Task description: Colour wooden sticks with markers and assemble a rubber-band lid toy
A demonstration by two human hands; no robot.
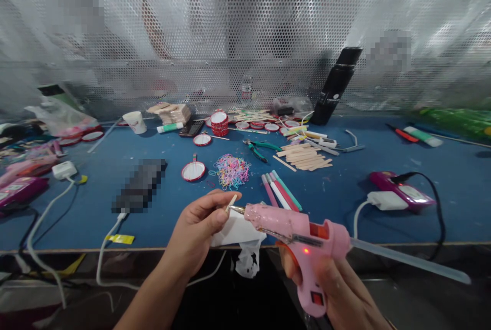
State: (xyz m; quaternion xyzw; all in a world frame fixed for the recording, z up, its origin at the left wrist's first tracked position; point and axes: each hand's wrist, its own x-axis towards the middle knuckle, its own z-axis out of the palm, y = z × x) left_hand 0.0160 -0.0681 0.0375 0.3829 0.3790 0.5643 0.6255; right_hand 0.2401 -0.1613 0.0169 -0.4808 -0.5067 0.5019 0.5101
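My right hand (337,284) grips a pink hot glue gun (280,220) by its handle, with a red light lit on its side. A long clear glue stick (414,261) sticks out of its back end. Between thumb and fingers, my left hand (199,222) pinches a small pale wooden stick (231,202), mostly hidden by the fingers. The gun's metal nozzle (237,209) is at this stick; whether they touch I cannot tell. Below the nozzle a white sheet (230,230) lies at the table's edge.
On the blue table (95,217) lie colourful rubber bands (232,171), wooden craft sticks (305,157), green-handled pliers (259,148), coloured glue sticks (282,192) and a red-rimmed round piece (193,171). A phone (140,187) is at left, a purple power strip (418,196) at right. A perforated metal screen (245,38) stands behind.
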